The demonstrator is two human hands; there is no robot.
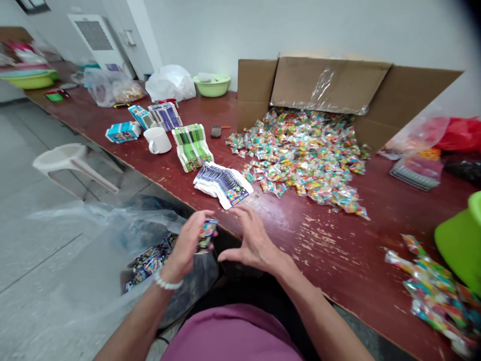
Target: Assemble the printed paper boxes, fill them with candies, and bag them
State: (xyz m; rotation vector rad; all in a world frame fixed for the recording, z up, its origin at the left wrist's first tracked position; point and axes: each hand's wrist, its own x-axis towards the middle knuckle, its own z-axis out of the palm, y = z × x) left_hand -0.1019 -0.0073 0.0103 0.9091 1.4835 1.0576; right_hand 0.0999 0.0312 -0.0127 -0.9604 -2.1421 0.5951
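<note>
My left hand point(188, 244), with a beaded bracelet at the wrist, is closed on a small colourful box point(206, 234) at the table's front edge. To its right my right hand point(252, 239) is held with thumb and fingers apart and nothing between them. Just beyond both hands lies a fanned stack of purple and white flat cartons point(224, 184). Below and left of my left hand, a clear plastic bag point(93, 260) holds several dark colourful boxes point(152, 263). Small wrapped candy packets point(308, 155) spill from a cardboard box point(326, 82) onto the red table point(326, 245).
Green cartons point(192, 147), a white mug point(157, 140) and blue cartons point(123, 132) stand farther left. A white stool point(71, 160) is on the floor. More candy packets point(436, 291) lie by a green container point(458, 243) at the right.
</note>
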